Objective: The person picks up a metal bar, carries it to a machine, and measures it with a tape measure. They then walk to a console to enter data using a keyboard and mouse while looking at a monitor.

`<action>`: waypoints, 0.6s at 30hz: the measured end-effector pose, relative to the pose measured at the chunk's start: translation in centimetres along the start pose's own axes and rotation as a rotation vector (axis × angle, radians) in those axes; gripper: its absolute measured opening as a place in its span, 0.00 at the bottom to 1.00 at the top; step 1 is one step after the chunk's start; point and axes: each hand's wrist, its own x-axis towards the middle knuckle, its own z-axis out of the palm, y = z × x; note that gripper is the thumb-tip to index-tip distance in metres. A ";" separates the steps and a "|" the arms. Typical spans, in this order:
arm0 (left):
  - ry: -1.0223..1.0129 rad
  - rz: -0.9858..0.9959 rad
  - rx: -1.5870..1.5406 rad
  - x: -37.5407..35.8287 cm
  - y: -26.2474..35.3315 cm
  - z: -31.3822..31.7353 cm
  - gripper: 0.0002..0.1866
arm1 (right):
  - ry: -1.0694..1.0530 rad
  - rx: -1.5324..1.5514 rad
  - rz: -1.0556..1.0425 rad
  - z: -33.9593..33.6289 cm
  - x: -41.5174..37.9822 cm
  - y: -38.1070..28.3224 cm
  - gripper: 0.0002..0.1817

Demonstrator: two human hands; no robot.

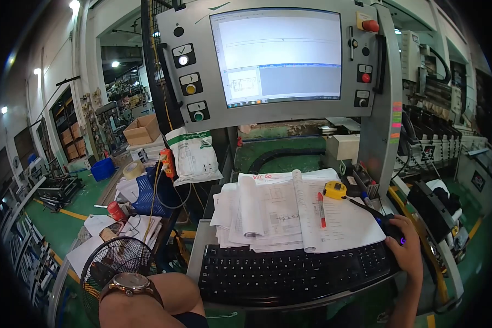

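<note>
My right hand (pixel 405 243) is wrapped over a black computer mouse (pixel 391 225) at the right end of the keyboard shelf. At the lower left my left forearm, with a wristwatch (pixel 130 282), lies across my knee; the fingers of that hand are hidden. A black keyboard (pixel 290 273) spans the shelf. Behind it lie stacked papers with drawings (pixel 276 210), some pages curled over. On them rest a red marker (pixel 321 210) and a yellow tape measure (pixel 334 190). Above, a lit monitor (pixel 279 54) shows a drawing program.
A black wire fan guard (pixel 117 262) stands beside my left forearm. Buttons (pixel 191 89) and a red knob (pixel 370 25) flank the monitor. A white-green bag (pixel 194 156) hangs below it. Left are a cardboard box (pixel 141 129) and a blue bin (pixel 103 169); machinery (pixel 429 142) stands right.
</note>
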 end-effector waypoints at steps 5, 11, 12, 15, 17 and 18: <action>0.018 -0.005 -0.003 0.0 0.1 0.0 0.09 | -0.001 0.004 -0.004 0.0 0.0 0.2 0.29; 0.009 -0.012 -0.014 -0.1 0.1 0.1 0.09 | 0.007 0.009 -0.019 0.1 0.0 0.7 0.29; 0.003 -0.010 -0.009 -0.1 0.1 0.1 0.09 | 0.006 0.017 -0.022 0.1 0.0 0.7 0.29; -0.004 -0.001 0.002 -0.2 0.1 0.0 0.09 | 0.002 0.028 -0.024 0.0 0.1 0.5 0.29; 0.009 0.006 0.000 -0.1 0.0 0.1 0.09 | -0.006 0.020 -0.013 0.0 0.1 0.2 0.29; 0.013 0.008 0.000 -0.1 0.0 0.1 0.09 | -0.004 0.016 -0.019 0.0 0.1 0.2 0.30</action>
